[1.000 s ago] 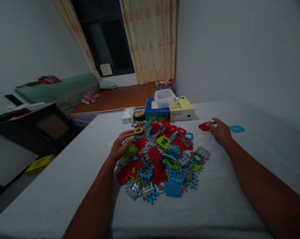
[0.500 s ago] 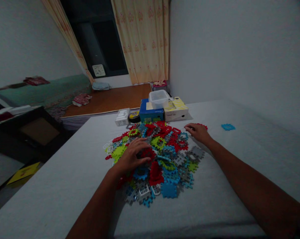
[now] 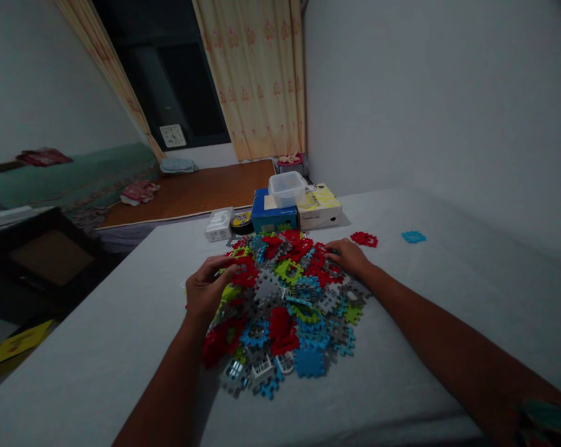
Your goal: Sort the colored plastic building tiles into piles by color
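Cabinet (image 3: pixel 43 261) stands at left, beyond the white-clothed counter (image 3: pixel 103 335). Next comes the left hand (image 3: pixel 208 288), thumb and fingers pinching a red piece (image 3: pixel 244 272) at the left side of the pile (image 3: pixel 280 295); whether that piece touches others I cannot tell. The pile of notched plates fills the middle, with white box (image 3: pixel 219 225), blue box (image 3: pixel 273 216) and yellow box (image 3: pixel 321 205) on its far side. The right hand (image 3: pixel 348 256) reaches onto the pile's far right, fingers bent over red plates; whether they grip one I cannot tell. Further right, a red plate (image 3: pixel 364 239) and then a blue plate (image 3: pixel 413 237) lie flat, apart. Notches this jumbled probably snag, so an edge pinch and straight lift seem best, with light pressure on neighbours.
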